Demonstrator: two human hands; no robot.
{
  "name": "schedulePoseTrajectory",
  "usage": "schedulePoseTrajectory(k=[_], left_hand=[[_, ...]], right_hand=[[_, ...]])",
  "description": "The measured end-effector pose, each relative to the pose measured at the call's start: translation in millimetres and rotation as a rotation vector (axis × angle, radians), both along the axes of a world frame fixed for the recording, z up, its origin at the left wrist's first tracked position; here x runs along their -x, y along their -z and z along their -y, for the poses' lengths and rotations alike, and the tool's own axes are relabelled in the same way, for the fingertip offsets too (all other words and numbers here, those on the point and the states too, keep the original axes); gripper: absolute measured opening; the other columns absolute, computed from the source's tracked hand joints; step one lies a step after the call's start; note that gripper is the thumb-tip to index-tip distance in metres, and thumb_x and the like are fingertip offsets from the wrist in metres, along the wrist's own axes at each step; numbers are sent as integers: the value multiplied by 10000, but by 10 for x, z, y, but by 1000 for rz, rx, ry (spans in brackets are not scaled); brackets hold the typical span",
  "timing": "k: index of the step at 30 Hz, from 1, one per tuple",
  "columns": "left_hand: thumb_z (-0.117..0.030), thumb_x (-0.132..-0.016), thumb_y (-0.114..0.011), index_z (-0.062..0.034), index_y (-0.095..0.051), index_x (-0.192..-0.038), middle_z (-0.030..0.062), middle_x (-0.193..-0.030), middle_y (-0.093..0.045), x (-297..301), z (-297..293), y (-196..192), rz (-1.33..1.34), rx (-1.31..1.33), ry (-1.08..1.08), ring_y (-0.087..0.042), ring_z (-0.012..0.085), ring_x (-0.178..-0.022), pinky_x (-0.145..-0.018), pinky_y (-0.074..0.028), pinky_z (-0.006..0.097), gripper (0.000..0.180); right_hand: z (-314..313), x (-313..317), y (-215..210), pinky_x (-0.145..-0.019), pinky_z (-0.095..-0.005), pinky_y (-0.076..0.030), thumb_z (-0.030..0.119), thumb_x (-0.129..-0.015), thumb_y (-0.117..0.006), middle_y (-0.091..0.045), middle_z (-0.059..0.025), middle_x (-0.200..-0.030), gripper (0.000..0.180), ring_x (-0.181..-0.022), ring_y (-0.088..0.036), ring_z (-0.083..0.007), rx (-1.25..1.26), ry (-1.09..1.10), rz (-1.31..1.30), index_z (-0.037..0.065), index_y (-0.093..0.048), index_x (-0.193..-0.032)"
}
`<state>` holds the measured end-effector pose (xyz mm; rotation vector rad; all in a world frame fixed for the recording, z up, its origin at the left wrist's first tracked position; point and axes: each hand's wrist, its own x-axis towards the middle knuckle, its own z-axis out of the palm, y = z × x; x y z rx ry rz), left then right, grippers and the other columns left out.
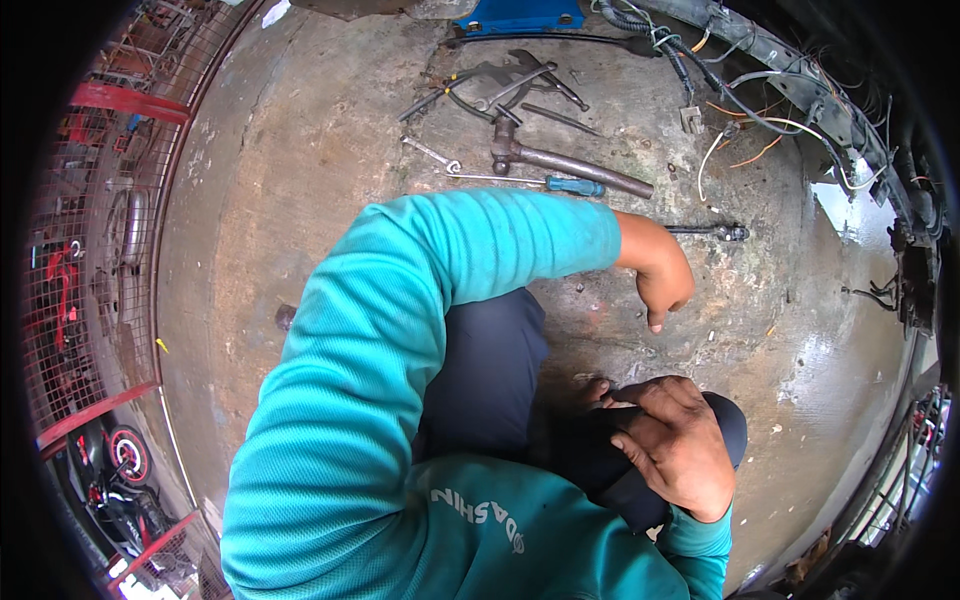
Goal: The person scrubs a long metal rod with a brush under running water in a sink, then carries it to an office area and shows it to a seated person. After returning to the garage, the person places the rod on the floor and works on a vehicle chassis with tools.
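Note:
My left hand (660, 277) hangs from a bent wrist above the concrete floor. One fingertip points down and the other fingers are mostly hidden; no object shows in it. Just beyond it lies a ratchet-like metal tool (733, 232), its shaft partly covered by my wrist. My right hand (680, 445) rests open on my dark-trousered right knee (728, 428), thumb apart, nothing in it. Past my left forearm are a hammer (575, 163), a blue-handled screwdriver (573, 186) and a combination wrench (432, 154). Pliers (520, 88) and other long tools lie bunched behind them.
A metal frame (790, 75) with loose wires (735, 85) curves along the far right. Wet floor (850, 330) shines beneath it. Red-framed wire mesh (100, 200) lines the left, with a red-black wheel (129, 453) behind. A blue piece (520, 15) lies at the far edge.

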<state>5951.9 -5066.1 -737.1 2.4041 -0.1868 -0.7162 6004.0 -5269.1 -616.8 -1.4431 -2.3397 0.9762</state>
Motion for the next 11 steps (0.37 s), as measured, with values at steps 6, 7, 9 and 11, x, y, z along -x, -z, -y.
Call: schedulePoseTrajectory(k=[6,7,9,11], left_hand=[[-441,-921,-673,-30,-683,-1239,199,-1222,-692,-162,-402,726,25,113,-66,-645,357,-1156,-947,-502,488,520],[-484,-908,-677,-39,-692,-1238,193,-1239,-692,-152,-443,753,-54,147,-101,-645,345,-1167,-955,-501,460,554],[-515,-888,-690,-46,-694,-1245,189,-1245,-693,-95,-489,828,-55,131,-207,-650,339,-1161,-964,-500,448,589],[-537,-877,-699,-68,-693,-1269,184,-1233,-702,-74,-540,900,-54,94,-272,-658,319,-1156,-982,-496,440,612]], right_hand=[[5,-33,-74,-912,-440,-489,303,-735,-795,-646,-160,-1160,652,-1027,-620,-358,134,-98,183,36,-620,-1304],[-23,-50,-92,-919,-441,-488,312,-732,-796,-646,-164,-1155,660,-1026,-620,-357,154,-120,197,39,-619,-1307],[-123,-84,-142,-931,-442,-487,329,-727,-799,-645,-172,-1145,676,-1025,-621,-357,195,-168,227,44,-618,-1312],[-196,-94,-126,-939,-459,-484,321,-729,-806,-650,-161,-1157,682,-1026,-626,-351,141,-182,285,54,-614,-1327]])
